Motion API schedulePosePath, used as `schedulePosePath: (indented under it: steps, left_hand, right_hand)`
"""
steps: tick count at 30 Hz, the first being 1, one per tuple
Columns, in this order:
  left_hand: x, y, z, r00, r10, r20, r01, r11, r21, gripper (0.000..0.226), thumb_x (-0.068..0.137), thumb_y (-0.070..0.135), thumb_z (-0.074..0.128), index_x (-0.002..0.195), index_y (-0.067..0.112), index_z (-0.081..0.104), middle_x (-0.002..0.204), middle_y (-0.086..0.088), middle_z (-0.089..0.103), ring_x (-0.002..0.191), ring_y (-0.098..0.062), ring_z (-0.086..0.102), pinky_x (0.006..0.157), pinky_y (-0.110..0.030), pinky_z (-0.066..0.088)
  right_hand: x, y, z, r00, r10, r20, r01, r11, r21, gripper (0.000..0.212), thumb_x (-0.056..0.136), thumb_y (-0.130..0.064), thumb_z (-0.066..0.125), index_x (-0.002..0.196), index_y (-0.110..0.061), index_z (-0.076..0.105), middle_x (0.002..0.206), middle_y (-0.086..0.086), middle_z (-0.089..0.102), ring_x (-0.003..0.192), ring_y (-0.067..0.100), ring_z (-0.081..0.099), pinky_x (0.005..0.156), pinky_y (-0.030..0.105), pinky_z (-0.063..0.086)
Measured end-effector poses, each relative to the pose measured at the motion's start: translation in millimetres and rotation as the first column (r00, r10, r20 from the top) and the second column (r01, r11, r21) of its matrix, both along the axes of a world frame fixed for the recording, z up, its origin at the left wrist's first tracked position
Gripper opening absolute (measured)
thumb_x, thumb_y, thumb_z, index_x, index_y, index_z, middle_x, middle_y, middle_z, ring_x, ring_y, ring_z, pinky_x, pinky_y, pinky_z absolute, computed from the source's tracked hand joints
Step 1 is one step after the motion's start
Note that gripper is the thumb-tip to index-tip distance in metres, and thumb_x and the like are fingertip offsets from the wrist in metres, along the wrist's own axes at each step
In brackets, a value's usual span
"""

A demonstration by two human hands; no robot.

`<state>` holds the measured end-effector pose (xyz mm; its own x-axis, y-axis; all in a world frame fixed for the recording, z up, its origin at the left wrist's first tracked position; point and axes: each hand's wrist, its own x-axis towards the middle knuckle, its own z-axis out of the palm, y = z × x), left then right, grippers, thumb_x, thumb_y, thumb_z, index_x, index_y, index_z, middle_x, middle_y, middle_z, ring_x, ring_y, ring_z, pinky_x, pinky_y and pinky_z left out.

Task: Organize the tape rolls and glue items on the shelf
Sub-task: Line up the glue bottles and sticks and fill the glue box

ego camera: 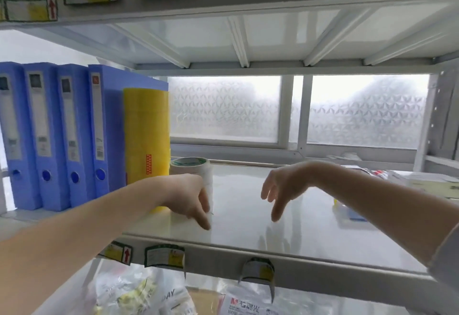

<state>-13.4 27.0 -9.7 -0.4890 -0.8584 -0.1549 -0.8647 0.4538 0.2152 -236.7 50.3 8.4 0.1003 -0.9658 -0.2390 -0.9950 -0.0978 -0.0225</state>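
Tape stacks lined up, right end of the shelf (248, 205) still cluttered.
Your left hand (191, 198) touches the white tape stack (198, 173) beside the yellow tape stack (146, 141), grip unclear; your right hand (280, 188) hangs open, empty; loose items (352, 213) remain.

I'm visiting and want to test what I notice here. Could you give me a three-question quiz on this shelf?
1. True or false: the right hand holds a tape roll.
2. What colour are the binders?
3. The yellow tape stack stands: A) left of the binders, B) between the binders and the white tape stack, C) at the shelf's right end.

Key: 1 false, it is empty; the left hand is at the white stack. 2 blue. 3 B.
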Motion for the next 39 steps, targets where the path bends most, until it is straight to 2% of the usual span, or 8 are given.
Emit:
schedulePosePath:
  steps: [3,9,14,20,27,31,34,39]
  left_hand:
    - [-36,16,10,0.995,-0.101,0.027,0.102,0.993,-0.061,0.052,0.069,0.046,0.078,0.115,0.024,0.066,0.11,0.009,0.069,0.099,-0.009,0.063,0.093,-0.026,0.05]
    - [-107,26,11,0.954,-0.276,-0.114,0.263,0.958,-0.117,0.049,0.074,0.039,0.077,0.117,0.018,0.064,0.116,0.005,0.068,0.104,-0.01,0.063,0.095,-0.028,0.05]
    - [-167,21,1,0.919,-0.373,-0.127,0.353,0.923,-0.154,0.053,0.076,0.036,0.076,0.123,0.016,0.061,0.123,0.002,0.064,0.11,-0.014,0.061,0.097,-0.027,0.047]
    - [-254,16,-7,0.863,-0.491,-0.122,0.46,0.862,-0.214,0.054,0.08,0.031,0.072,0.129,0.016,0.056,0.131,0.0,0.059,0.118,-0.016,0.056,0.1,-0.026,0.043]
    - [-315,11,-24,0.834,-0.547,-0.066,0.511,0.813,-0.277,0.057,0.08,0.03,0.071,0.132,0.015,0.053,0.133,-0.001,0.056,0.12,-0.018,0.052,0.1,-0.03,0.043]
    - [-329,8,-32,0.82,-0.573,0.007,0.542,0.772,-0.332,0.054,0.082,0.03,0.069,0.132,0.016,0.054,0.129,-0.002,0.057,0.116,-0.019,0.051,0.095,-0.029,0.044]
    - [-337,4,-38,0.814,-0.58,0.039,0.549,0.744,-0.38,0.05,0.083,0.028,0.066,0.13,0.018,0.055,0.125,0.0,0.058,0.116,-0.019,0.05,0.094,-0.031,0.045]
    - [-347,4,-47,0.815,-0.555,0.163,0.573,0.734,-0.364,0.039,0.086,0.025,0.06,0.123,0.013,0.059,0.116,-0.008,0.061,0.106,-0.026,0.055,0.081,-0.033,0.046]
  right_hand:
    - [-27,30,20,0.994,-0.071,-0.086,0.072,0.997,0.005,0.061,0.073,-0.034,0.08,0.128,-0.019,0.057,0.123,0.001,0.063,0.109,0.017,0.061,0.088,0.025,0.051]
    - [-92,71,50,0.96,-0.208,-0.185,0.202,0.978,-0.052,0.047,0.071,-0.034,0.081,0.112,-0.02,0.063,0.104,-0.005,0.065,0.102,0.019,0.06,0.096,0.033,0.05]
    - [-140,96,45,0.924,-0.333,-0.188,0.324,0.943,-0.08,0.061,0.074,-0.036,0.077,0.122,-0.001,0.06,0.124,0.015,0.062,0.116,0.03,0.058,0.099,0.038,0.046]
    - [-199,106,22,0.884,-0.444,-0.148,0.424,0.894,-0.144,0.061,0.076,-0.037,0.075,0.122,0.001,0.059,0.124,0.015,0.062,0.116,0.031,0.057,0.099,0.041,0.047]
    - [-229,73,-15,0.892,-0.423,-0.157,0.399,0.902,-0.165,0.065,0.078,-0.039,0.073,0.136,-0.022,0.048,0.135,-0.004,0.052,0.12,0.019,0.052,0.096,0.028,0.043]
    - [-239,57,-29,0.905,-0.412,-0.11,0.4,0.909,-0.114,0.06,0.084,-0.021,0.066,0.139,-0.021,0.045,0.136,-0.002,0.051,0.121,0.019,0.051,0.102,0.033,0.044]
    - [-246,48,-36,0.913,-0.389,-0.125,0.377,0.919,-0.111,0.05,0.089,-0.01,0.053,0.137,-0.021,0.048,0.134,0.0,0.054,0.115,0.02,0.054,0.096,0.03,0.047]
    - [-254,42,-35,0.919,-0.387,-0.077,0.378,0.919,-0.109,0.044,0.091,-0.009,0.045,0.132,-0.022,0.054,0.131,-0.003,0.057,0.112,0.02,0.056,0.094,0.03,0.047]
